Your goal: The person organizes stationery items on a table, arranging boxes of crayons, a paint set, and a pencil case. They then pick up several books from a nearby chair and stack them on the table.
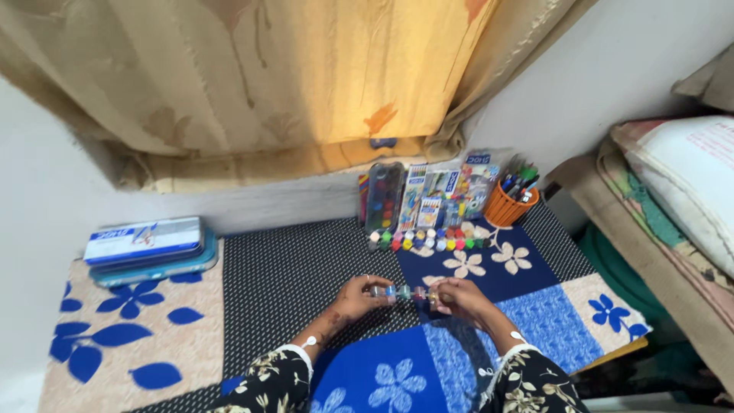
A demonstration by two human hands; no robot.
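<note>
Just below the middle of the frame, the left hand (357, 297) and right hand (457, 298) are both closed on the 2 ends of a short strip of paint pots (405, 292), held level just above the surface (290, 268). The fingers of each hand curl round an end pot; the middle pots show between them.

The surface is covered by a patchwork cloth (138, 336) of blue flowers, black dots and blue squares. Along its far edge, right of centre, stands a row of small paint pots (428, 241), with a watercolour palette (384, 196) and flat packets (440, 195) propped against the wall behind. An orange cup (506, 208) of pens sits at the upper right of the row. A blue tin (147, 246) lies at the left. A curtain (267, 76) fills the top of the frame.
</note>
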